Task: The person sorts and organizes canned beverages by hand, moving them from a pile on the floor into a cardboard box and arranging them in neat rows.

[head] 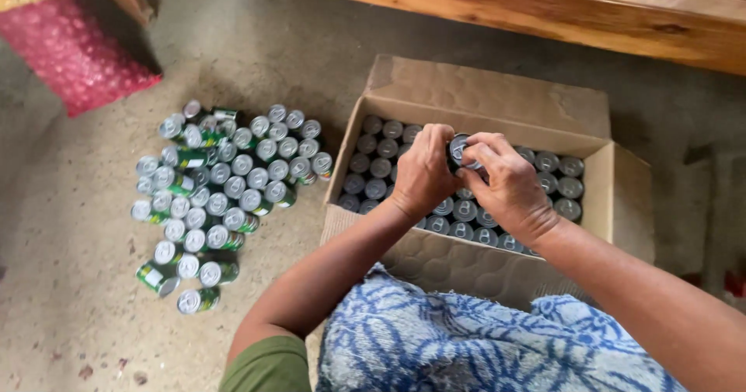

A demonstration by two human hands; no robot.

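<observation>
Over the open box (622, 198) | left hand (422, 176) and right hand (509, 190) both grip one can (458, 149), fingers closed around it | box packed with dark cans (373, 167), no gaps showing | many green cans (225, 182) wait on the floor (70, 229) | hands hide the middle rows; the held can's colour is hard to tell.

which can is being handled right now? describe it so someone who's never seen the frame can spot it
Find the open cardboard box on the concrete floor, packed with upright silver-topped cans. Above its middle, the left hand and right hand meet around one can. It is the only can lifted above the rows and gripped by fingers; the green cans lie outside, left of the box.
</observation>
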